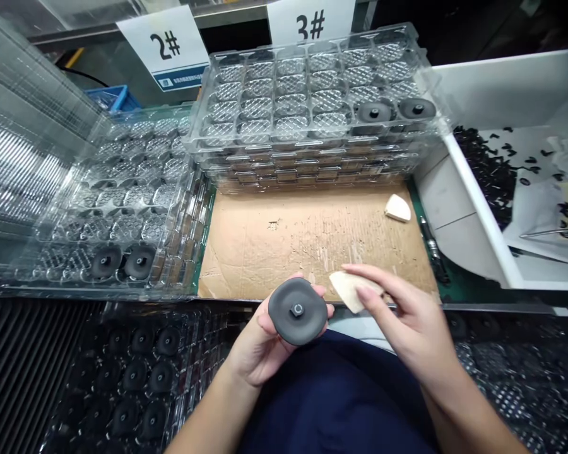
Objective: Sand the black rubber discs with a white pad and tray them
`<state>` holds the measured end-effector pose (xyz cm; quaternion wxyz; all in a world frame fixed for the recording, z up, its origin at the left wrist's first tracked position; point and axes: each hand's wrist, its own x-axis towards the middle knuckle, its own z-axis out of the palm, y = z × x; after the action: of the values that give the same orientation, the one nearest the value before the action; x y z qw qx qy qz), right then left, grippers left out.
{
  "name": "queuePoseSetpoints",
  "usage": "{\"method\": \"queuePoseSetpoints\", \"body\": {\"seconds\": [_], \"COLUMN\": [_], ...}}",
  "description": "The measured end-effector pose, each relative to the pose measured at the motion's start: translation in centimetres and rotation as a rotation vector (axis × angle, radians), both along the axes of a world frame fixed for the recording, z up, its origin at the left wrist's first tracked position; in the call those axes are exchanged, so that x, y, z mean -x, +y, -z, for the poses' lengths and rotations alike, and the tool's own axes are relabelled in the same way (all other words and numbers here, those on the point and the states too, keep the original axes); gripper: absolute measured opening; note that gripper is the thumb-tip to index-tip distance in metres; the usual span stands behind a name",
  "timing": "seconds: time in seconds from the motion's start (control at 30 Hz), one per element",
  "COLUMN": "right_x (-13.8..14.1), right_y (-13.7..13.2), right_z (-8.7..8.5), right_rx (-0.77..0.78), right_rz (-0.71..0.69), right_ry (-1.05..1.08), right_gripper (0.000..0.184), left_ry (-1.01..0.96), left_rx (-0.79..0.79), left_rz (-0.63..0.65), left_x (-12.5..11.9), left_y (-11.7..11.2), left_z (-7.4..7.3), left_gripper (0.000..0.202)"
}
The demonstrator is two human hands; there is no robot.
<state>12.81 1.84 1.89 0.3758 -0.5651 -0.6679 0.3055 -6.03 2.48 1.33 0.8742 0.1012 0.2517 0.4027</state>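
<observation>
My left hand (260,343) is closed around a dark grey round disc (297,311) with a small hub in its middle, held face up over my lap. My right hand (407,321) pinches a pale wedge-shaped piece (348,289) just to the right of the disc, almost touching its edge. Both hands hover at the near edge of a brown cardboard sheet (288,239). A second pale wedge (398,208) lies at the cardboard's far right.
Clear blister trays (312,94) are stacked behind the cardboard with two discs (373,112) at the right. Another tray stack (123,202) at left holds two discs. A tray of several discs (142,378) sits low left. A white bin (483,208) with small black parts stands right.
</observation>
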Motion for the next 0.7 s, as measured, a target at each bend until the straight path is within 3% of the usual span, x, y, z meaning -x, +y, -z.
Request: {"method": "queuePoseSetpoints", "body": {"seconds": [0.1, 0.17, 0.23, 0.33, 0.4, 0.47, 0.57, 0.7], "right_x": [1.3, 2.1, 2.1, 0.9, -0.2, -0.9, -0.6, 2.3], "right_y": [0.8, 1.0, 1.0, 0.2, -0.4, -0.8, -0.5, 0.7], "right_z": [-2.9, -3.1, -2.5, -1.2, -0.5, -0.4, -1.5, -3.6], "right_rx": [-0.284, -0.311, -0.133, 0.281, 0.43, 0.438, 0.312, -0.109], "right_rz": [-0.122, -0.175, -0.177, -0.434, -0.548, -0.409, -0.13, -0.113], "right_ry": [0.005, -0.04, -0.002, 0.313, 0.476, 0.463, 0.333, 0.186], "right_gripper": [0.031, 0.03, 0.025, 0.02, 0.022, 0.021, 0.019, 0.026], "left_ry": [0.118, 0.231, 0.299, 0.28, 0.252, 0.236, 0.221, 0.259], "left_rx": [0.002, -0.001, -0.006, -0.03, -0.045, -0.057, -0.069, -0.059], "left_rz": [-0.073, -0.154, -0.206, -0.231, -0.245, -0.244, -0.215, -0.222], "left_x": [-0.5, -0.6, -0.5, -0.1, 0.0, -0.1, -0.6, -0.9], "left_y": [-0.2, -0.2, -0.2, 0.0, 0.2, 0.4, 0.6, 0.4], "left_z": [0.1, 0.3, 0.5, 0.7, 0.7, 0.6, 0.4, 0.1], "left_gripper": [0.059, 0.061, 0.06, 0.058, 0.058, 0.057, 0.054, 0.053]}}
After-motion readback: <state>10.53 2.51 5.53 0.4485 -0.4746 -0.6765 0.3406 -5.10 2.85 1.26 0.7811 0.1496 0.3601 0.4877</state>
